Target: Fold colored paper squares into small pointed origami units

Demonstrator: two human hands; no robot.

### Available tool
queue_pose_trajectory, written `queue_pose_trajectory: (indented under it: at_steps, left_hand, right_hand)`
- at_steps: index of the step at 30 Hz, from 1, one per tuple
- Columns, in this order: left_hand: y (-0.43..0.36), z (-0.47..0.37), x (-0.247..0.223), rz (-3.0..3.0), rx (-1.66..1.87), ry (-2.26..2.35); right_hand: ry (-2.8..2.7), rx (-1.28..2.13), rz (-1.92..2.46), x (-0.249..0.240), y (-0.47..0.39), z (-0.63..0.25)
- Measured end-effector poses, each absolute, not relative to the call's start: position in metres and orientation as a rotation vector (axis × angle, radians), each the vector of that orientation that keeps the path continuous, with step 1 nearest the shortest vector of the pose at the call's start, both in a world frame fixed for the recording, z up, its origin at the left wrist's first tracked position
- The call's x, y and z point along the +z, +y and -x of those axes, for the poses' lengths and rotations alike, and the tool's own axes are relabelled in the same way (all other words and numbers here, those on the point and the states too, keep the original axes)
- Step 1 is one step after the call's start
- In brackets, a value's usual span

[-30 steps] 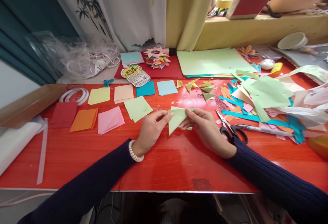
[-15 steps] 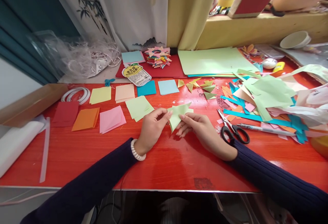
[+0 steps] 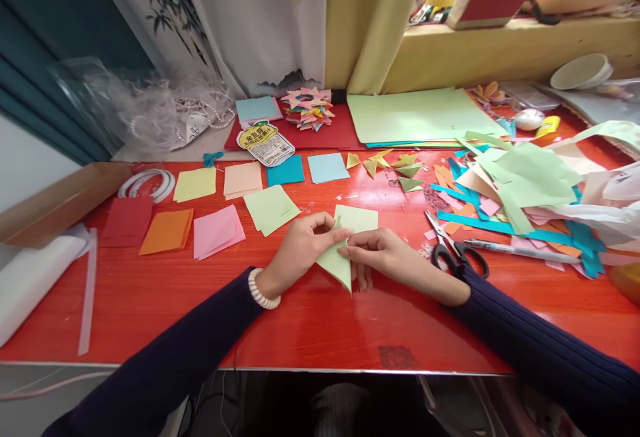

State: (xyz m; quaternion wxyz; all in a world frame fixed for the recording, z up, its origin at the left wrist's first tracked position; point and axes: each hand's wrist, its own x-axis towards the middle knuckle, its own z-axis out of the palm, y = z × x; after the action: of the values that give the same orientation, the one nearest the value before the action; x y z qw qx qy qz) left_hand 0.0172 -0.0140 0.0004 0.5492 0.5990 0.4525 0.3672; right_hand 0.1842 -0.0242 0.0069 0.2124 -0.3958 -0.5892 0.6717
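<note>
Between my two hands is a light green folded paper (image 3: 339, 265), one pointed corner aimed down toward me. My left hand (image 3: 303, 242) pinches its upper left side, thumb on top. With thumb and forefinger my right hand (image 3: 384, 254) grips its right edge, the other fingers curled below. Part of the paper is hidden by my fingers. Just behind my hands a flat green paper square (image 3: 361, 218) lies on the red table (image 3: 300, 330). Left of it are more light green squares (image 3: 270, 209). Small folded yellow-green pieces (image 3: 410, 177) sit farther back.
Black-handled scissors (image 3: 454, 250) lie by my right wrist, with a pen (image 3: 520, 250) and a heap of paper scraps (image 3: 530, 180) beyond. Orange (image 3: 167, 232) and pink squares (image 3: 219, 230) lie to the left. A paper star ring (image 3: 307, 108) stands at the back.
The folded paper has been turned and lowered toward me, its point now facing down. The square behind it shows more. My right hand has shifted slightly down.
</note>
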Motion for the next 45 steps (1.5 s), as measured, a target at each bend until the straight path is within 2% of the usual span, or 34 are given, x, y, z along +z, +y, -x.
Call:
queue_pose_trajectory:
  at_steps: [18, 33, 45]
  left_hand:
    - [-0.0129, -0.0178, 0.0015, -1.303, 0.923, 1.126]
    - [-0.0078, -0.0122, 0.0027, -1.153, 1.114, 1.132]
    - [-0.0073, -0.0113, 0.0023, -1.042, 1.087, 1.113]
  right_hand:
    - [-1.660, 1.860, 1.259, 0.0038, -0.0258, -0.1816]
    - [-1.745, 1.809, 1.192, 0.0024, -0.0265, -0.1834]
    - [-2.058, 1.707, 1.213, 0.0069, -0.0226, -0.1899]
